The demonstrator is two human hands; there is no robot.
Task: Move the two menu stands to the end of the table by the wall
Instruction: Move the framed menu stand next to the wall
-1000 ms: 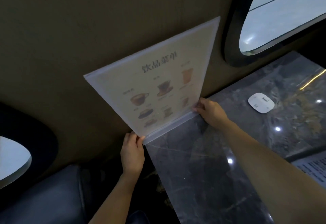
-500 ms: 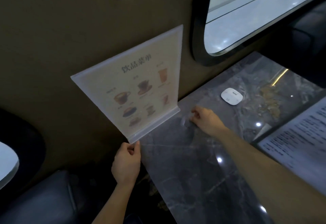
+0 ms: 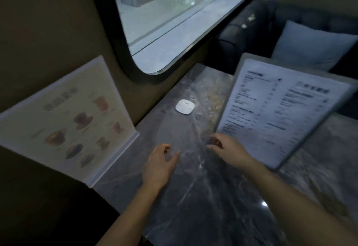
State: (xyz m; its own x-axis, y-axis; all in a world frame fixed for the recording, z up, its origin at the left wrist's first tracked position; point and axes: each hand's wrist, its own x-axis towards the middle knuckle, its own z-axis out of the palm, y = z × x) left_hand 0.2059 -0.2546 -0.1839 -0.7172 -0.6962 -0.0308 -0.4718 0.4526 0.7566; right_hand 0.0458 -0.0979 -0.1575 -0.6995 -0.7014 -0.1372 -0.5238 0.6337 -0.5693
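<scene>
grey marble table (image 3: pixel 203 197): picture menu stand (image 3: pixel 67 121) stands at its left edge by the wall; text menu stand (image 3: pixel 280 110) stands right. left hand (image 3: pixel 157 165) and right hand (image 3: pixel 229 149) hover between, fingers loose, holding nothing.

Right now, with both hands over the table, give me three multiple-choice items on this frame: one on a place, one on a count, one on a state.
1. Where does the drinks menu stand sit?
A. At the table's edge against the wall
B. On the sofa
C. On the window sill

2. How many menu stands show?
A. One
B. Two
C. Four

3. What is the left hand doing?
A. Gripping the white device
B. Holding a cup
C. Open over the table, holding nothing

Answers:
1 A: its base rests along the table edge by the brown wall.
2 B: the drinks stand and the text menu stand.
3 C: fingers spread, empty; the right hand is empty too.
</scene>
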